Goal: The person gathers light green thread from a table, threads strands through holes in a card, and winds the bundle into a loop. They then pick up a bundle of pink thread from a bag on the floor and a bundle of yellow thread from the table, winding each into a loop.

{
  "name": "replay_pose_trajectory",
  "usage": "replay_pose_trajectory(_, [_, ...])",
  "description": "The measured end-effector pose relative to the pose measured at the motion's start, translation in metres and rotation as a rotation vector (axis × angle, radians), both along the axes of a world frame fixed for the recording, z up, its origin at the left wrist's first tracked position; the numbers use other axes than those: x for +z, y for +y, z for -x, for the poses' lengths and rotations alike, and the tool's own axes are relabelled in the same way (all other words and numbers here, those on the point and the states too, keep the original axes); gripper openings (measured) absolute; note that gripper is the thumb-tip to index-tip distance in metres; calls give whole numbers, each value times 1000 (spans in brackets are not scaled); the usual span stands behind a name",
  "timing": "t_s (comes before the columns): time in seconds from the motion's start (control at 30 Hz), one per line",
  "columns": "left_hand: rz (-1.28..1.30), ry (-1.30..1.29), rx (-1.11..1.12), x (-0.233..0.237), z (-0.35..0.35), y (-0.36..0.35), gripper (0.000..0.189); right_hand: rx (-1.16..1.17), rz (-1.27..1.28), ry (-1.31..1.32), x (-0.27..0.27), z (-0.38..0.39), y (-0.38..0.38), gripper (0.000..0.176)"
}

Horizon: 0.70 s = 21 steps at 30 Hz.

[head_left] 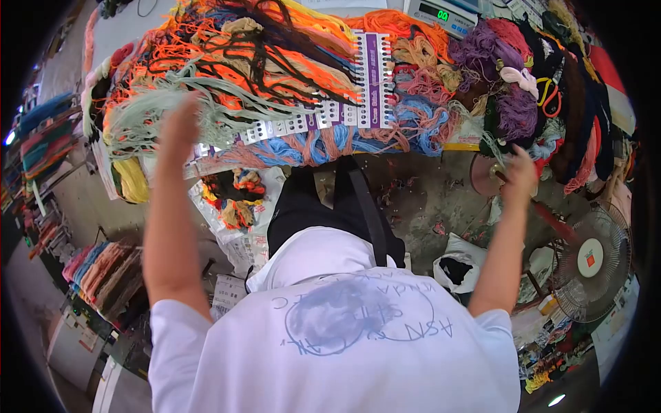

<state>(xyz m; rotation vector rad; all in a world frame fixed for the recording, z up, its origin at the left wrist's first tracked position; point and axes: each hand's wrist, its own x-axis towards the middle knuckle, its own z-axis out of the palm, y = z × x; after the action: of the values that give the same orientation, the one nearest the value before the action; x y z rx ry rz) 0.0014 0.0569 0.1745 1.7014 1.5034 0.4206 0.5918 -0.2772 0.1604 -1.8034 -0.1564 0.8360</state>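
Note:
My left hand (183, 113), smeared by motion, is at the pale green thread (141, 127) spread over the left part of the table. Its fingers do not show clearly. Out past the table's front edge on the right, my right hand (520, 175) is closed on the end of a thin bundle of pale green strands (485, 134). Between the hands lie white-and-purple punched thread cards (372, 79), one upright across the pile and others slanting to the left. Black and orange threads (275, 65) rest across the slanting cards.
A digital scale (441, 15) reading near zero stands at the back. Purple thread (516, 113) piles up on the right, pink-and-blue thread (330, 143) along the front edge. A fan (590, 258) stands low at right, and an open white bag (460, 265) sits on the floor.

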Motion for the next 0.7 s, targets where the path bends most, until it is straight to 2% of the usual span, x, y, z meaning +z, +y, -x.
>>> replay_pose_trajectory(0.03, [610, -188, 337, 5, -60, -19, 26, 525, 183, -756, -22, 43, 29, 30])
replay_pose_trajectory(0.07, [473, -197, 162, -20, -100, -47, 24, 431, 64, -280, -39, 82, 55, 30])
replay_pose_trajectory(0.1, [666, -213, 250, -39, -129, -64, 25, 282, -15, 53, -48, 127, 85, 29])
replay_pose_trajectory(0.17, [436, -198, 125, -110, -159, -100, 27, 314, 74, 193, -66, 193, 135, 26])
replay_pose_trajectory(0.2, [366, -180, 91, -126, -168, -110, 28, 454, 60, 57, -80, 215, 148, 22])
replay_pose_trajectory(0.27, [216, 57, -19, -125, -182, -114, 30, 555, 93, 12, -108, 247, 168, 21])
replay_pose_trajectory(0.37, [164, 101, -19, -131, -188, -112, 27, 580, 142, -107, -132, 273, 181, 17])
replay_pose_trajectory(0.43, [188, 124, -49, -134, -189, -110, 25, 584, 181, -117, -138, 278, 182, 17])
replay_pose_trajectory(0.57, [249, -7, 48, -149, -192, -104, 24, 500, 204, -115, -146, 282, 184, 14])
replay_pose_trajectory(0.63, [370, 38, 0, -155, -189, -103, 22, 479, 221, -134, -146, 285, 181, 14])
replay_pose_trajectory(0.7, [447, -70, 25, -169, -184, -99, 20, 502, 203, -292, -143, 287, 179, 12])
